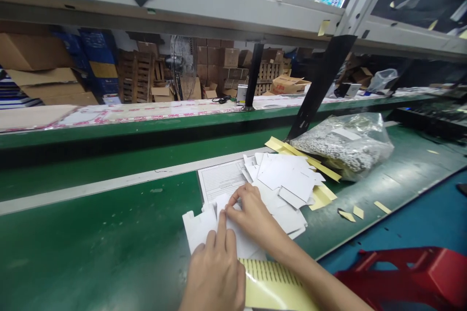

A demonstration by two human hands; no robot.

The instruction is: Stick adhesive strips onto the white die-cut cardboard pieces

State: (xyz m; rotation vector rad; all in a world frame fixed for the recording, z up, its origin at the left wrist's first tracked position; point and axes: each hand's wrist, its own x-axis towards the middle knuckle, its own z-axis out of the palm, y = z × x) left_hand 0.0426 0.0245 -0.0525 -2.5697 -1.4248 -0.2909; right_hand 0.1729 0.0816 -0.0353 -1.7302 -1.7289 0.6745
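Note:
My left hand (217, 269) lies over a flat white card piece (199, 228) on the green bench, its index finger stretched forward and pressing near the card's upper edge. Just beyond that fingertip, my right hand (250, 211) pinches a small part of the white card between thumb and index finger. A heap of flat white card pieces (288, 175) lies to the right of the hands. Under my right forearm is a yellow sheet with a row of dark strips (272, 284). A printed form (222, 180) lies behind the hands, partly covered by card.
A clear bag of small grey-white parts (346, 143) sits at the right, beside yellow strips (321, 163). Yellow scraps (358, 212) lie near the bench edge. A red stool (412, 277) stands at the lower right. A shelf beam (219, 2) crosses above, with a slanted black post.

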